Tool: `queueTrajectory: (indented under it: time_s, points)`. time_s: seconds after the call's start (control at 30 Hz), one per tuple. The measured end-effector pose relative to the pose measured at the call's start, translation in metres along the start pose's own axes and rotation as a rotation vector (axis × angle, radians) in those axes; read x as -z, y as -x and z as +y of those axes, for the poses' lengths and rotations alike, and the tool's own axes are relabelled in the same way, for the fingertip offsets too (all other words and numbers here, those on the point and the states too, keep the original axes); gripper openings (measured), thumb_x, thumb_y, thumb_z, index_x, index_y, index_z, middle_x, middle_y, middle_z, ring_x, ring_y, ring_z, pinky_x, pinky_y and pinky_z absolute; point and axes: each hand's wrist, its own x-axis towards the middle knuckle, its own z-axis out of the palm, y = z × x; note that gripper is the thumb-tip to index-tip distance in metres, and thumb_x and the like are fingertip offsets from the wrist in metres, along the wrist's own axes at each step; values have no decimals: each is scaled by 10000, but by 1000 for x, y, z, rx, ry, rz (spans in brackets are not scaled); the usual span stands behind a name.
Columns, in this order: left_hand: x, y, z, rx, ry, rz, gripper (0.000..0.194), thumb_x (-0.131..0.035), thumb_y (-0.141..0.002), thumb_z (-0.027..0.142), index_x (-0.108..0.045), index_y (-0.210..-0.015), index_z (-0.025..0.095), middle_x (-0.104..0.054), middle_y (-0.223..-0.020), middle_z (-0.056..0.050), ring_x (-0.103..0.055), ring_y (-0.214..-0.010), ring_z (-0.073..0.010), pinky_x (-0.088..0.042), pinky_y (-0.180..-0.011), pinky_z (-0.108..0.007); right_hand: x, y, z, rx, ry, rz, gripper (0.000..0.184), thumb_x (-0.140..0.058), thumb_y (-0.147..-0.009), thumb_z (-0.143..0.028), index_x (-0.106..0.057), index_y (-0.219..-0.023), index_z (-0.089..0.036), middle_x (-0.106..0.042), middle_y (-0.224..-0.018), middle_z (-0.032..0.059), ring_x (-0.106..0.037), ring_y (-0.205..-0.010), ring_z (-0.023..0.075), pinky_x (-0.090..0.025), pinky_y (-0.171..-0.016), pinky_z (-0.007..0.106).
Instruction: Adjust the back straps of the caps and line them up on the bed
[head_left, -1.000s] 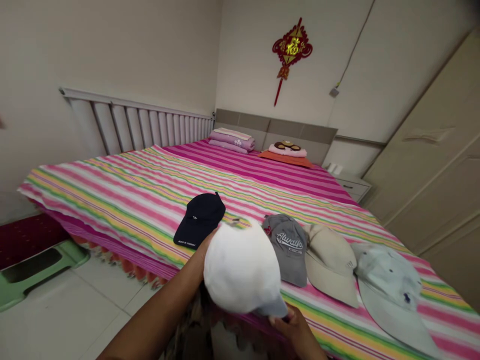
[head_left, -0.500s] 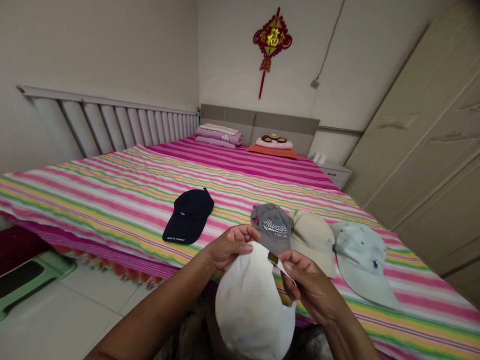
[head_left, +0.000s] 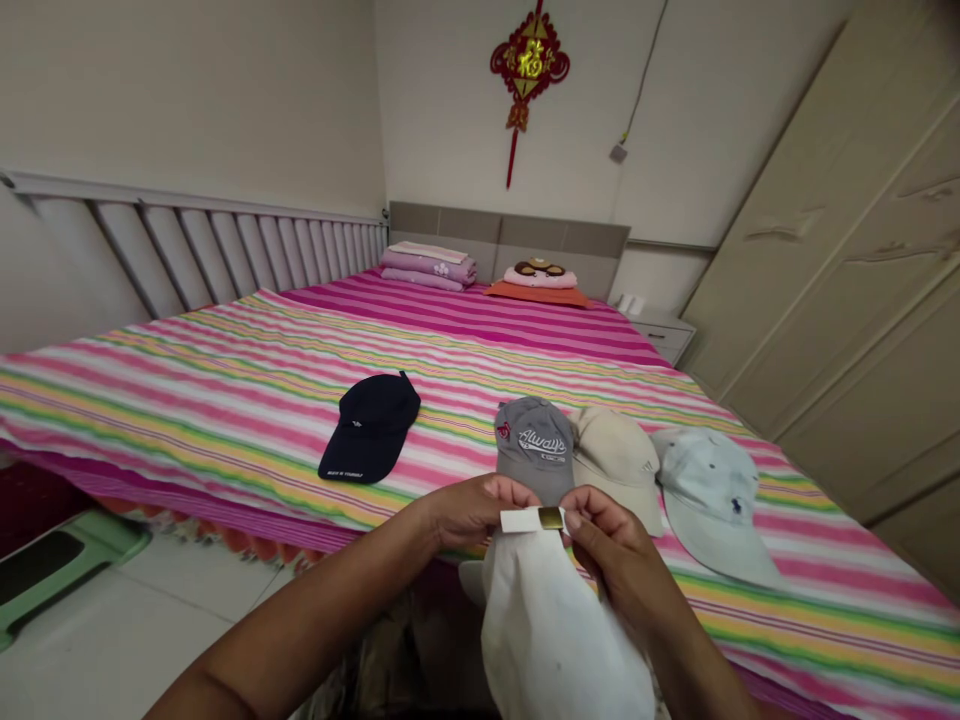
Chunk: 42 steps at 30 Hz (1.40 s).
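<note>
A white baseball cap [head_left: 555, 620] hangs between my two hands at the bed's near edge, its back strap [head_left: 520, 520] uppermost. On the strap sits a brass-coloured buckle [head_left: 550, 517]. My left hand [head_left: 480, 508] is closed at the strap's left end, its fingertips partly behind the strap. Just right of the buckle, my right hand [head_left: 611, 535] pinches the strap between thumb and fingers. Beyond my hands lie a grey cap [head_left: 534, 445] with white lettering, a beige cap [head_left: 619, 460] and a pale blue cap [head_left: 712, 500]. A navy cap [head_left: 369, 425] lies apart on the left.
The caps lie on a striped bedspread [head_left: 247, 390]. Folded bedding [head_left: 427, 268] and a pillow stack [head_left: 536, 283] stand by the headboard [head_left: 555, 250]. A green stool [head_left: 75, 560] is on the floor at left, a wardrobe [head_left: 810, 260] at right.
The white cap has turned so its strap and buckle now lie level and face me. Both hands have come closer together at the strap. The view has shifted slightly.
</note>
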Motion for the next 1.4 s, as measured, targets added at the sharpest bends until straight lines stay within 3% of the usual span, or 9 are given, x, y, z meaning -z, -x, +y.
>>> queueTrajectory:
  time_s: [0.2, 0.43, 0.6, 0.73, 0.87, 1.03, 1.13, 1.3, 1.4]
  points:
    - [-7, 0, -3, -7, -5, 61, 244, -723, -501, 261, -646, -662, 94, -595, -529, -25, -499, -404, -78, -373, -425, -188, 1, 1, -4, 13, 77, -82, 328, -544, -747, -461, -439, -641, -168, -299, -486, -80, -202, -420, 46, -161, -381, 163]
    - [-11, 0, -4, -64, 19, 112, 240, -752, -475, 261, -589, -559, 106, -544, -456, 10, -432, -349, -51, -305, -355, -160, 8, 0, -1, 49, 136, -69, 350, -558, -742, -451, -456, -582, -157, -288, -477, -69, -198, -441, 56, -143, -388, 179]
    - [-3, 2, 2, -169, 113, 102, 274, -752, -501, 291, -578, -595, 100, -544, -491, 3, -446, -372, -50, -327, -388, -162, 16, -2, 3, -21, -130, -28, 299, -655, -677, -375, -483, -573, -154, -310, -426, -79, -196, -402, 42, -147, -375, 172]
    - [1, 4, 5, -243, 180, 72, 255, -752, -502, 260, -581, -596, 96, -518, -484, 14, -433, -373, -41, -313, -394, -156, 18, -4, 0, 48, -492, 39, 256, -647, -700, -286, -459, -569, -171, -302, -425, -86, -190, -378, 39, -190, -376, 166]
    - [2, 4, 7, -276, 212, 73, 231, -745, -505, 224, -606, -632, 89, -550, -516, 1, -459, -394, -45, -326, -405, -152, 22, -7, -5, 79, -617, 43, 208, -638, -721, -283, -507, -606, -169, -383, -461, -70, -268, -373, 34, -254, -384, 160]
    - [5, 2, 8, -319, 256, 85, 262, -753, -496, 249, -600, -632, 84, -559, -497, -3, -464, -384, -55, -340, -407, -164, 28, -13, 22, -117, -521, -206, 491, -693, -569, -531, -613, -860, -144, -621, -735, 62, -569, -708, 181, -444, -661, 294]
    - [11, 1, 8, -314, 308, 120, 218, -734, -531, 214, -603, -657, 95, -583, -518, -4, -499, -405, -71, -370, -438, -177, 28, -11, 50, -286, -482, -363, 354, -773, -523, -375, -590, -715, -141, -613, -661, 28, -557, -592, 138, -430, -573, 238]
    - [37, 0, -1, -170, 388, 163, 174, -691, -607, 238, -613, -686, 103, -632, -570, -29, -573, -491, -127, -434, -549, -240, 23, -7, 57, -213, -696, -168, 275, -780, -504, -257, -543, -614, -171, -594, -564, -34, -547, -480, 92, -439, -501, 182]
    - [58, 4, -19, -110, 425, 76, 227, -636, -676, 291, -628, -779, 89, -669, -698, -72, -613, -629, -151, -436, -647, -250, 21, -10, 44, -158, -752, -33, 236, -770, -518, -256, -575, -642, -203, -626, -547, -39, -607, -515, 134, -494, -565, 225]
